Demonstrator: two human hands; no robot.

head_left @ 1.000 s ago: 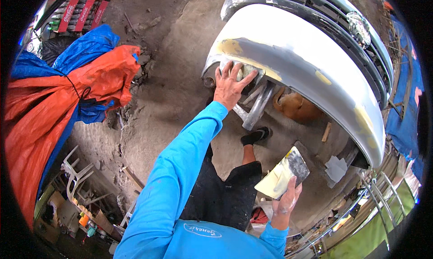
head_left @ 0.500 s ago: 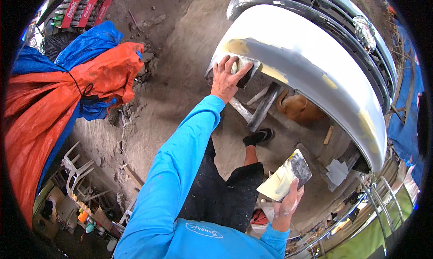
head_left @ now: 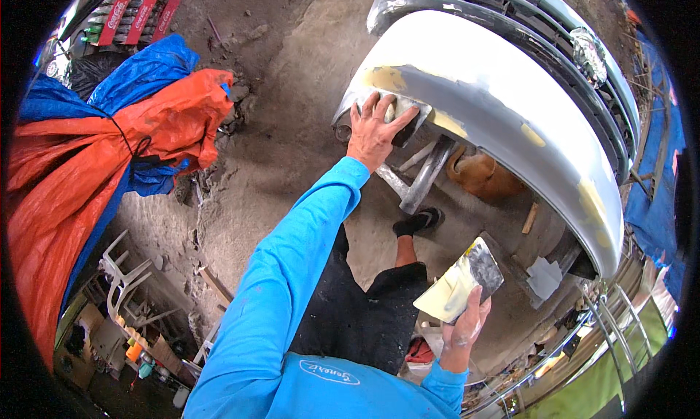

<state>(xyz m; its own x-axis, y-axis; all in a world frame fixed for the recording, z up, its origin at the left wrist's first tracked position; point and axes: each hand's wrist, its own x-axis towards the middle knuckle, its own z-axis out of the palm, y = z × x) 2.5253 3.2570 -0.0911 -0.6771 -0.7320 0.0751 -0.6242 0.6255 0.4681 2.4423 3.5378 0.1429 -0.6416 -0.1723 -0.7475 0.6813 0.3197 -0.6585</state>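
A silver-white car bumper (head_left: pixel 503 83) with pale yellow putty patches stretches across the upper right. My left hand (head_left: pixel 376 131) presses at its near left corner, beside a dark opening. The fingers are curved, with the thumb out to the right. A small pale piece shows between fingers and thumb; its kind cannot be made out. Low and to the right, my right hand (head_left: pixel 467 324) grips a flat rectangular putty board (head_left: pixel 456 284) by its lower edge. Pale yellow putty covers the board's left part, while its right part is dark grey. Whitish smears mark the right fingers.
A grey stand (head_left: pixel 421 185) is under the bumper, with a brown dog (head_left: pixel 487 177) lying beside it. Another bumper (head_left: pixel 561 25) stands behind. Orange tarp (head_left: pixel 117 156) hangs at left, above a white plastic chair (head_left: pixel 124 280). Metal rails (head_left: pixel 620 339) run at lower right.
My left hand has shifted slightly right and down along the bumper's corner, and the pale piece moved with it. The putty board in my right hand has barely moved.
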